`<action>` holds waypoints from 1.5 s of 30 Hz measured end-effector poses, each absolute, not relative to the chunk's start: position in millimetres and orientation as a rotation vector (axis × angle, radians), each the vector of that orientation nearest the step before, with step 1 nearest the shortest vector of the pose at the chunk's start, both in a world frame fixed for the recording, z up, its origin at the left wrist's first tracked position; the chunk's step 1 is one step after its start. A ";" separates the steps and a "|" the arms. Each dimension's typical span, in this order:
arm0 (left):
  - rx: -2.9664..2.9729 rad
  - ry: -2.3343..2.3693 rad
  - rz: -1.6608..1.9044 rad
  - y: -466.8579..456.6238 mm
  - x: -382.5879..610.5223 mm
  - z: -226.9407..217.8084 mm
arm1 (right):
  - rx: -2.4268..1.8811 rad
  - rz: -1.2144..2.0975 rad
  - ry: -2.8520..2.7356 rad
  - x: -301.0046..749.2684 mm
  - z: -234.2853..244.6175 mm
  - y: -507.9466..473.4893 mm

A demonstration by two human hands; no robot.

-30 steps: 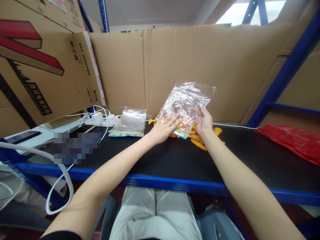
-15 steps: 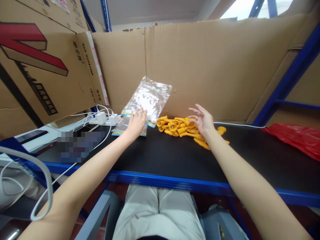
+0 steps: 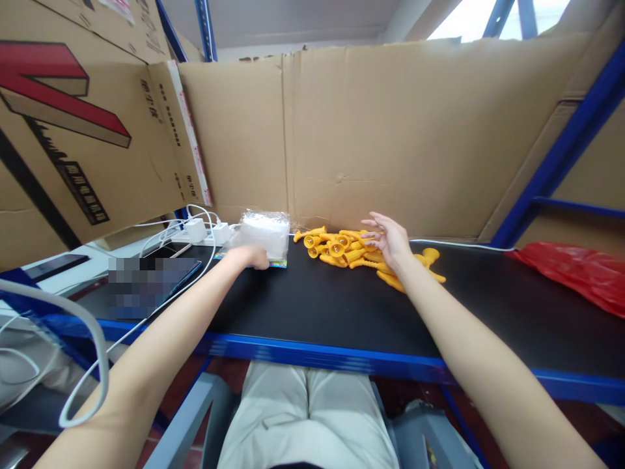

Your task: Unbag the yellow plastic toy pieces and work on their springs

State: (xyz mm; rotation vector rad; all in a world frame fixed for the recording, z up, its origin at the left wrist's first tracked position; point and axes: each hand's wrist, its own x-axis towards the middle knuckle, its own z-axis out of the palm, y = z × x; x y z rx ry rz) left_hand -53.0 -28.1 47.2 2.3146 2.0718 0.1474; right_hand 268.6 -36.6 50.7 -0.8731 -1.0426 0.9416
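My left hand [image 3: 254, 256] is curled at the near edge of some clear plastic bags [image 3: 266, 234] with a coloured strip along that edge. Its fingers look closed on the edge of a bag, though the fingertips are partly hidden. The bags lie flat on the black tabletop, against the cardboard at the back. To the right, my right hand [image 3: 390, 242] hovers over a pile of yellow plastic horn-shaped pieces [image 3: 342, 247] with flared, cup-like ends. Its fingers are spread and hold nothing.
A white power strip [image 3: 202, 231] with plugs and cables is left of the bags, with a phone-like dark device [image 3: 185, 279] in front. A red plastic bag [image 3: 571, 273] lies at the far right. Cardboard [image 3: 415, 130] walls the back; a blue rail [image 3: 317, 352] edges the front.
The clear bag that stood raised against the cardboard has come down flat onto the others. My left hand has dropped slightly towards me and its fingers have curled. My right hand has barely moved.
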 end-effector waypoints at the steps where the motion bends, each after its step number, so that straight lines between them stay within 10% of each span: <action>1: 2.271 2.037 0.003 -29.4 -49.8 50.7 | -0.877 0.943 -1.043 268.5 50.5 -36.7; 22: 2.305 2.028 -0.203 -4.9 -15.6 29.9 | -0.966 0.908 -1.068 262.9 49.8 -39.0; 29: 2.310 2.013 0.322 3.5 3.2 52.2 | -1.074 0.774 -1.176 264.2 40.2 -27.8; 45: 2.479 1.622 0.961 -17.3 50.0 7.9 | -1.386 -0.341 -2.114 225.1 13.1 -44.4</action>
